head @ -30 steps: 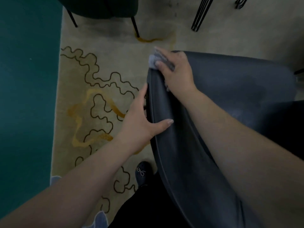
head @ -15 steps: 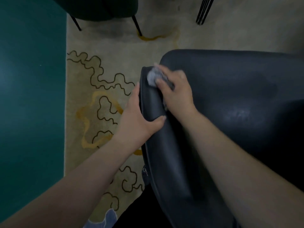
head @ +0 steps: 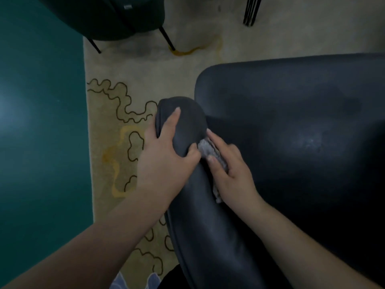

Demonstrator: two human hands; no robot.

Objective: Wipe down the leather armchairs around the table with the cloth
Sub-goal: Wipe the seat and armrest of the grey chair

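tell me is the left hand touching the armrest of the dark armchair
Touching. The head view shows the left hand gripping the armrest, index finger laid along its top and thumb curled over the inner side, no gap visible.

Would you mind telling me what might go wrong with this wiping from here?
The cloth is bunched small under the right hand, so each pass may cover little of the armrest. The left hand grips the armrest beside it and could get in the way, leaving that patch unwiped.
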